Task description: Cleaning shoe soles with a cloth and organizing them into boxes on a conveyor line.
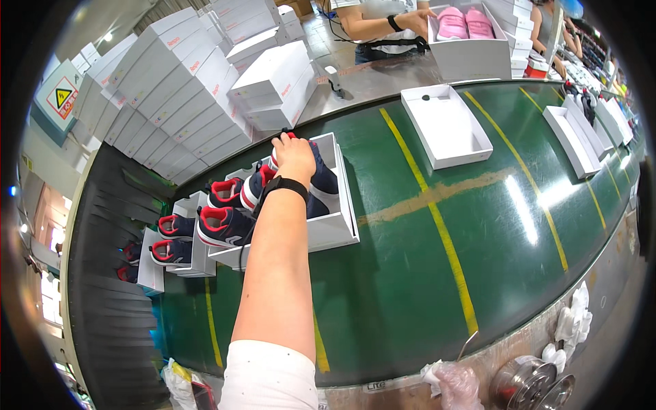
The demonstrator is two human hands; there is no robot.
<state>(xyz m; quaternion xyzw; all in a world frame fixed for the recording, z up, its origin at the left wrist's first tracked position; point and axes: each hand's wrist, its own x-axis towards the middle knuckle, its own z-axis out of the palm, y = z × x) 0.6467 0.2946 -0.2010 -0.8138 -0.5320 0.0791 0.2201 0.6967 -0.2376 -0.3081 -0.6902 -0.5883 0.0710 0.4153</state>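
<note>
Left hand (295, 154) reaches to 12 o'clock, fingers curled down on a navy shoe (321, 179) in the white box (342, 229) on the green belt (424, 273); grip hidden. Right hand not visible. Shoe looks light, soft-uppered; best held at heel or sole.

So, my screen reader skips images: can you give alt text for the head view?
A hand reaches into an open white box holding navy and red shoes on a green conveyor belt. More boxed shoes queue behind; an empty box lies ahead.
</note>
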